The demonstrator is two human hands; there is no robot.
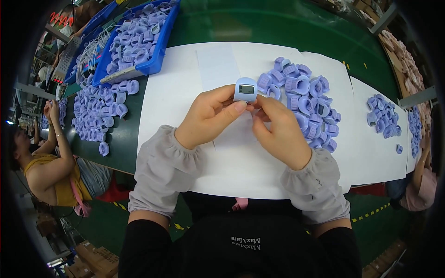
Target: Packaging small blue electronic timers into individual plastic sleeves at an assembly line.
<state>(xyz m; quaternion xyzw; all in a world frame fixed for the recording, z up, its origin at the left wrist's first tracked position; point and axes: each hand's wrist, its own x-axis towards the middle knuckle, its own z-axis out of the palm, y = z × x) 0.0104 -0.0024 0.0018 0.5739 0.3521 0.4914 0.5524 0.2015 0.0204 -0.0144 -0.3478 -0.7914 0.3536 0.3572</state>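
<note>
A small lavender ring counter (245,90) with a grey display is held up over the white table, its display facing me. My left hand (208,111) has it pinched between thumb and fingers from the left side. My right hand (282,127) comes from the right, with curled fingertips against the counter's lower right edge. Just beyond my right hand lies a loose pile of similar lavender counters (303,102), some showing their displays. Loose grey sleeves cover both my forearms.
White sheets cover the table (171,83). A blue bin (158,59) full of counters stands at the far left, with another pile (95,111) beside it on the dark green tabletop. More counters (384,116) lie at the right. People sit at both sides.
</note>
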